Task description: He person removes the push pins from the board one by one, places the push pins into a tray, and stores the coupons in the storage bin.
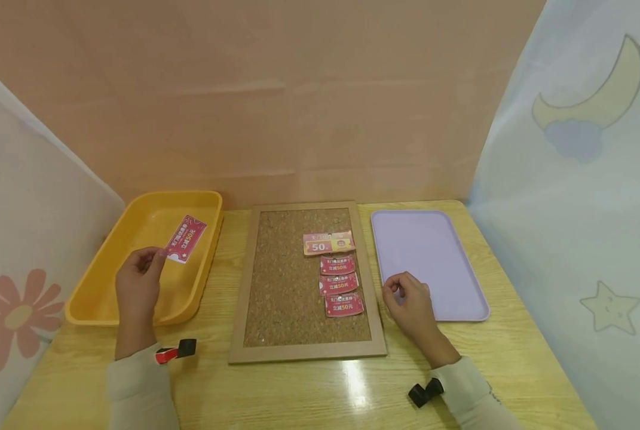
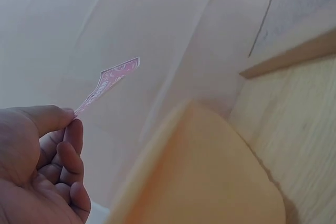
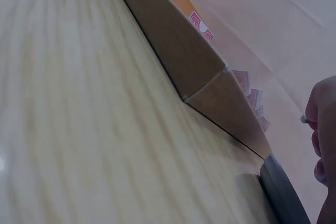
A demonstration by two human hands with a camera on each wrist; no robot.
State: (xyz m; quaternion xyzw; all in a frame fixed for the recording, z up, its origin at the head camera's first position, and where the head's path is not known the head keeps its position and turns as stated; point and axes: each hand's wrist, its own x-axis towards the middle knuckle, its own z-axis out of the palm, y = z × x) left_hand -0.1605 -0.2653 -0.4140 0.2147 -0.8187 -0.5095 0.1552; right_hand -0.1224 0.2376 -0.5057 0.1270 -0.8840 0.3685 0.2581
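Observation:
My left hand (image 1: pixel 139 280) pinches a red coupon (image 1: pixel 187 239) by its lower corner, between thumb and forefinger, above the yellow bin (image 1: pixel 77 310). In the left wrist view the coupon (image 2: pixel 113 80) bends upward from the fingertips. The right hand (image 1: pixel 412 303) hovers by the near left edge of the purple tray (image 1: pixel 432 257). Its fingertips pinch a small greyish pushpin (image 3: pixel 304 119), seen best in the right wrist view. Between the hands lies a cork board (image 1: pixel 287 286). A larger coupon (image 1: pixel 328 243) and several small coupons (image 1: pixel 338 283) are pinned in a column on its right side.
A wooden frame (image 1: pixel 309 352) borders the cork board on the wood-grain table (image 1: pixel 276 394). Behind stands a peach backdrop (image 1: pixel 298 119), with pale patterned curtains (image 1: pixel 567 227) at both sides. Each sleeve carries a black clip-like device (image 1: pixel 426 392) at the wrist.

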